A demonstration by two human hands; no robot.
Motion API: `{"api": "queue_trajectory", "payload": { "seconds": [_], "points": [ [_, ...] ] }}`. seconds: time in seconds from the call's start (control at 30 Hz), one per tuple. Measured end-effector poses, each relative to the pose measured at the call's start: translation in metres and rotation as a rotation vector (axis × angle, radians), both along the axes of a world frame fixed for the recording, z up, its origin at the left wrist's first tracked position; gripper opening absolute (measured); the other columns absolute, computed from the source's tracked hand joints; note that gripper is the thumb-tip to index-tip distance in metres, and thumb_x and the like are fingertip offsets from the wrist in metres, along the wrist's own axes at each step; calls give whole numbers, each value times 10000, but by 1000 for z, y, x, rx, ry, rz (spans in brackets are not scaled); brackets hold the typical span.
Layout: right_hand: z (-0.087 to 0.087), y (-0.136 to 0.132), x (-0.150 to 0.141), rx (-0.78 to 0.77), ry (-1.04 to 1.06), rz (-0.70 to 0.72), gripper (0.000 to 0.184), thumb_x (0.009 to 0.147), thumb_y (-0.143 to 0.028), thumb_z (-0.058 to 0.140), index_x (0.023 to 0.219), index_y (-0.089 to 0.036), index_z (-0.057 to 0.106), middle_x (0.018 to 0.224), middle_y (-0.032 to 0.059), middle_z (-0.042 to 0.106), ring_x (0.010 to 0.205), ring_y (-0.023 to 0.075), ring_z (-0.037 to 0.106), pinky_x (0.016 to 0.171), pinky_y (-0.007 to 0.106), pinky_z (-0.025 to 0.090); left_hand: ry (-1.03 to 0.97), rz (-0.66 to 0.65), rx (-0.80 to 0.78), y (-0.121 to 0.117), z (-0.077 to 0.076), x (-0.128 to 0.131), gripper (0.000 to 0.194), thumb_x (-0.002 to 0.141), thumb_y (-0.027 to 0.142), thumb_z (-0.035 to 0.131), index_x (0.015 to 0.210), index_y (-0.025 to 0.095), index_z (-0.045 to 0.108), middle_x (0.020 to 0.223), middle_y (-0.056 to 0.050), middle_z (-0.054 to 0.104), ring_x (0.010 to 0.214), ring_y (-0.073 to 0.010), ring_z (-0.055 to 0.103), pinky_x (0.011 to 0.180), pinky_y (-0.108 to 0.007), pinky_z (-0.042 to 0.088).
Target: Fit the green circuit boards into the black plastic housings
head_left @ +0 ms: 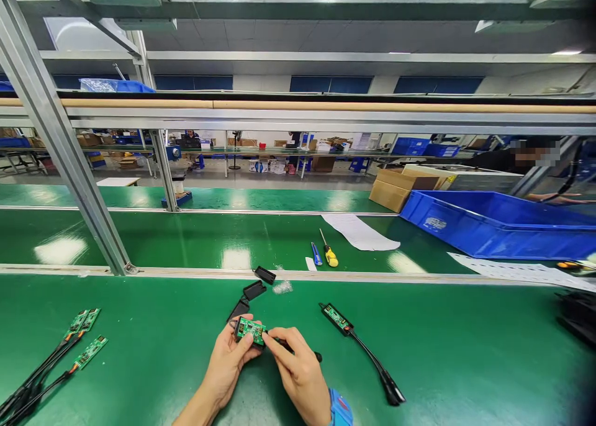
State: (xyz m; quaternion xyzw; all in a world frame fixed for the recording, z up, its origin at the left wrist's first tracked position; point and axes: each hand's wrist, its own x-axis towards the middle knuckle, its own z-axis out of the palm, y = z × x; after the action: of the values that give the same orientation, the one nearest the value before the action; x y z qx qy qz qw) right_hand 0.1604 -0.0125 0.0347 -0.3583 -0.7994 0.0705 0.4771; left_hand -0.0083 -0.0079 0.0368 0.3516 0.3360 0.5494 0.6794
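My left hand [228, 359] grips a green circuit board [251, 330] seated in a black case, its thumb on the board's lower edge. At the board's right end, the fingertips of my right hand [298, 365] are pinched where a black cable [318, 356] joins; the cable passes behind those fingers and is mostly hidden. Just beyond my left hand lie several black plastic case pieces [254, 289]. A small clear plastic bag [282, 287] rests beside them. To the right lies another cased circuit board [337, 318] with a black cable and plug.
Several bare boards with black cables [88, 351] lie at the left. Across the metal rail are a yellow screwdriver [330, 256], a blue cutter [316, 254] and paper [361, 231]. A blue bin [493, 227] and cardboard box [395, 189] stand at right; a metal post [69, 134] rises left.
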Motion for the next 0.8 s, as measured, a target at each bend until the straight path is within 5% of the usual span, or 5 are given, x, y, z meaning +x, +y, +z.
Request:
{"api": "queue_trajectory", "payload": {
  "seconds": [0.5,0.67,0.8],
  "points": [
    [-3,-5,-11,-94,-1,61,388,903,-50,427,1168,-282,591,1065,65,619,952,180,573,797,314,519,-9,112,-38,0,-3,8,442,771,423,739,1091,158,591,1122,-141,647,1014,-265,618,824,-365,533],
    [-3,-3,-14,-453,171,-46,166,828,-134,578,979,-201,566,982,62,599,820,165,592,704,268,497,92,210,-2,2,-6,6,449,774,445,723,1049,133,553,1047,-148,671,1022,-296,624,815,-373,530],
    [1,3,-11,-794,141,2,176,856,-312,577,745,-176,591,615,-9,565,546,126,533,534,237,383,191,196,79,2,-7,3,432,809,459,677,1063,163,491,1033,-134,681,1003,-289,636,801,-372,533]
  ]
}}
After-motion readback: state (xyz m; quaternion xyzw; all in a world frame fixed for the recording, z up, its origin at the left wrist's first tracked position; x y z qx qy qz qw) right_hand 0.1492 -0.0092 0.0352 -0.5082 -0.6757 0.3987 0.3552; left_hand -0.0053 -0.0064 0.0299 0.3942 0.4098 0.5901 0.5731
